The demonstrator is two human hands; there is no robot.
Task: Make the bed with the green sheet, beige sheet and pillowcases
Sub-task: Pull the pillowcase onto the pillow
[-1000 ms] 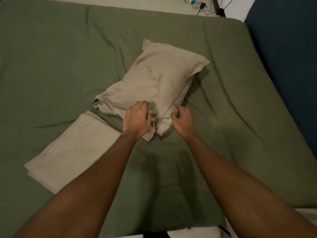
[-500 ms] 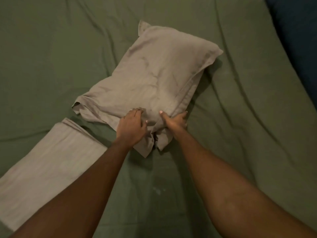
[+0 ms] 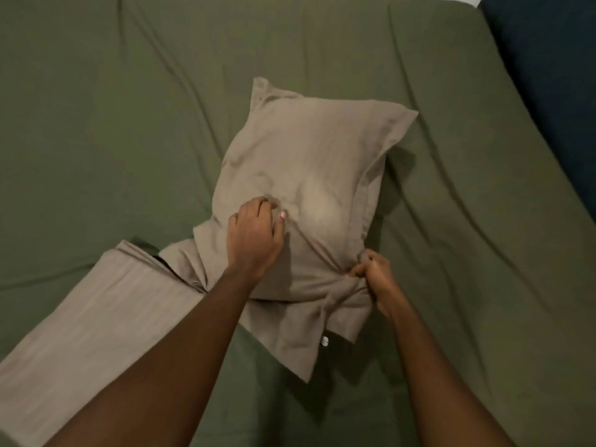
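While the beige pillowcase (image 3: pixel 306 162), likely soft and light, is lying mid-bed on the green sheet (image 3: pixel 113 124), the right hand (image 3: pixel 371 274) is clenching its bunched near hem; the left hand (image 3: pixel 254 235) is pinching its top.

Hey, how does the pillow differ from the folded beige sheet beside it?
The pillow is plump and creased; the folded sheet lies flat and smooth. The pillow is being handled, the left hand holding its top and the right hand gripping its bunched open end; no hand is on the folded sheet. Both are beige and lie on the green sheet.
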